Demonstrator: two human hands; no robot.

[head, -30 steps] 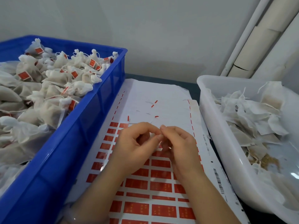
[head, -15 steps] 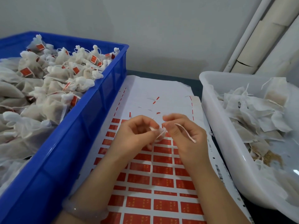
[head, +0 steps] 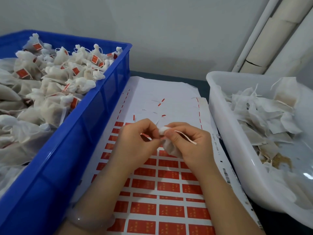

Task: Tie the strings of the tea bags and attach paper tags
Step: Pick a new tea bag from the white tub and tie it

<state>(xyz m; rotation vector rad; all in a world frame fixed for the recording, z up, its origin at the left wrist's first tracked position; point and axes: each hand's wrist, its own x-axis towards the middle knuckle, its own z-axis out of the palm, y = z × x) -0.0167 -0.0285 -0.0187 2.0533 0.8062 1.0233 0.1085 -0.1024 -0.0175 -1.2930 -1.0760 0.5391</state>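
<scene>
Nearest, a bracelet (head: 89, 221) sits on the left wrist, over a sheet (head: 169, 92) of red tags (head: 171, 211) that runs away down the middle of the worktop (head: 202, 83). Above the sheet's middle the two hands meet on one bag (head: 170, 148). The right hand (head: 191, 146) curls round its body, with the string (head: 186, 137) lying loose across its fingers. The left hand (head: 135, 143) pinches the puckered top between thumb and forefinger. Whether a knot is in yet I cannot tell.

This looks like the tying step: neck gathered, string slack, no tag on it. The next move would be to cinch the string round the neck while keeping the pucker closed, then take a tag from the sheet and fix it on the free end.

Farther left, a blue crate (head: 94, 124) holds tagged bags (head: 67, 77). Farther right, a white tub (head: 225, 133) holds loose bags (head: 264, 116) and some spilled leaf (head: 279, 160).
</scene>
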